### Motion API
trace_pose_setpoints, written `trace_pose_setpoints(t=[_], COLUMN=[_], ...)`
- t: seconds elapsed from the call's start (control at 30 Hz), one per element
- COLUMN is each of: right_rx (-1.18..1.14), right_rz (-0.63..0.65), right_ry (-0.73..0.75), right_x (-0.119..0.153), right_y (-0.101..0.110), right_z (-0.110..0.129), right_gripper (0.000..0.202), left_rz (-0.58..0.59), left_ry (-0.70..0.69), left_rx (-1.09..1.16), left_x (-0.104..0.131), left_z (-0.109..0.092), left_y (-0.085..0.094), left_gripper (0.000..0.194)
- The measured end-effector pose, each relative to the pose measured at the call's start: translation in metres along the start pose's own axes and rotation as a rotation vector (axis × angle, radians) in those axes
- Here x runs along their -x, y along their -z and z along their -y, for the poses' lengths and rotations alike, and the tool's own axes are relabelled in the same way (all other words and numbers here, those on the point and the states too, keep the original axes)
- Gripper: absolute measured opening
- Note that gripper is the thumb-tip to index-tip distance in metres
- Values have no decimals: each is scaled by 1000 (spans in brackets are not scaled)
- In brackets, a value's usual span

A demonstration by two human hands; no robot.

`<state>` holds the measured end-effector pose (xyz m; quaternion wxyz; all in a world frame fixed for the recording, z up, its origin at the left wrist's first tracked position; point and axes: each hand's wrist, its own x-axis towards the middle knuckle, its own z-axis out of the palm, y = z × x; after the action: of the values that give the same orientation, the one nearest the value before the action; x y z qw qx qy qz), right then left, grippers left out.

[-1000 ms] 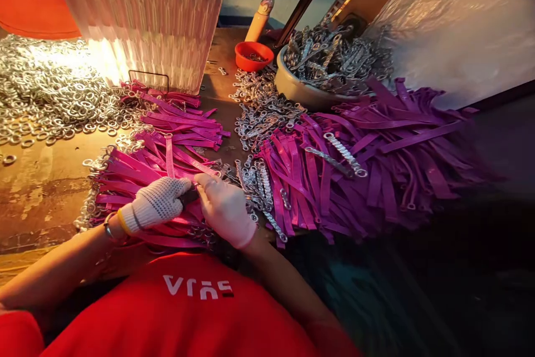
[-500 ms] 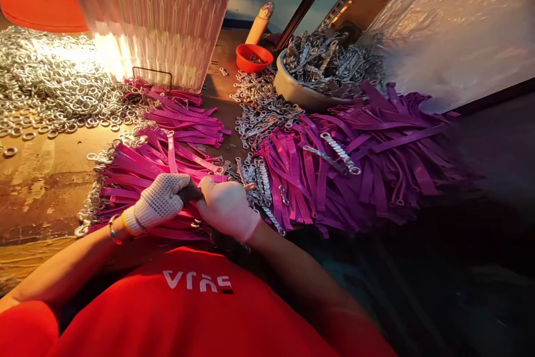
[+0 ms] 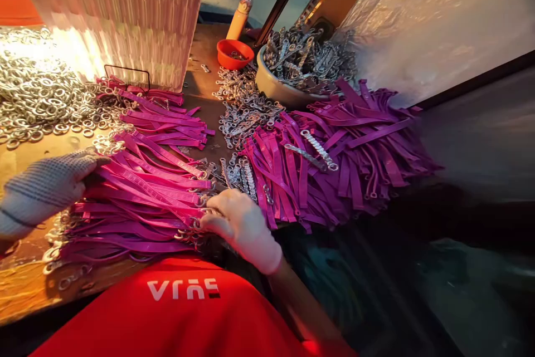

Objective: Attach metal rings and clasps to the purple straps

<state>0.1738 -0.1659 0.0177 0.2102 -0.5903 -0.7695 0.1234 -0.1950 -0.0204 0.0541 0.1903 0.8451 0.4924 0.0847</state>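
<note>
My left hand (image 3: 45, 195), in a dotted white glove, is closed at the left ends of a pile of pink straps (image 3: 142, 179), its fingertips pinching a strap's ring end. In a plain white glove, my right hand (image 3: 242, 229) is bent over the pile's right end. Its thumb and fingers close around metal fittings on the strap ends, partly hidden by the hand. The straps lie side by side between both hands, with metal rings (image 3: 52, 254) at their left ends and small clasps (image 3: 194, 229) at their right.
A heap of metal rings (image 3: 50, 95) lies at the left by a ribbed translucent panel (image 3: 137, 17). Braided metal links fill a pale basin (image 3: 280, 87). Near it are a small red bowl (image 3: 234, 56), a bottle (image 3: 239, 17), loose links (image 3: 246, 117) and more purple straps (image 3: 363, 145).
My hands have moved apart from their meeting point above the straps. The left has gone to the left ends, the right slightly down at the right ends. The view has shifted right.
</note>
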Motion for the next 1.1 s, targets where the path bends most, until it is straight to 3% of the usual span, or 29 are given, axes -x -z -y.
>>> trace_pose_setpoints(t=[0.1,0.17,0.23,0.27,0.37,0.47,0.63,0.77,0.9,0.97,1.1], right_rx=[42,144,188,181,111,39,-111,-186,-391,-415,-194], right_rz=[-85,-43,66,112,159,155,134,-40,-230,-248,-155], right_ry=[-272,-518,-645,-661,-641,-624,-568,-539,-322,-141,131], right_x=[-32,-62,-87,-95,-103,-98,-95,-88,-67,-57,-49], right_y=[-2,-13,-29,-37,-54,-59,-60,-45,-18,-8,-8], right_z=[-36,-60,-78,-83,-92,-101,-107,-90,-46,-18,32], right_gripper=[41,33,31,33,39,42,20,26,29,26,28], left_rz=[-239,-367,-284,-184,39,53,6,141,276,290,231], left_ry=[47,162,297,356,483,474,220,345,407,397,392], left_rx=[11,356,886,1137,1618,1681,1358,1683,1910,1935,1965], left_x=[6,2,-8,-14,-26,-28,-29,-34,-25,-17,-6], left_z=[-32,-60,-84,-92,-102,-102,-101,-102,-106,-110,-118], left_y=[-20,-32,-40,-43,-50,-57,-66,-60,-52,-52,-62], left_gripper=[36,34,33,33,34,24,40,30,53,50,35])
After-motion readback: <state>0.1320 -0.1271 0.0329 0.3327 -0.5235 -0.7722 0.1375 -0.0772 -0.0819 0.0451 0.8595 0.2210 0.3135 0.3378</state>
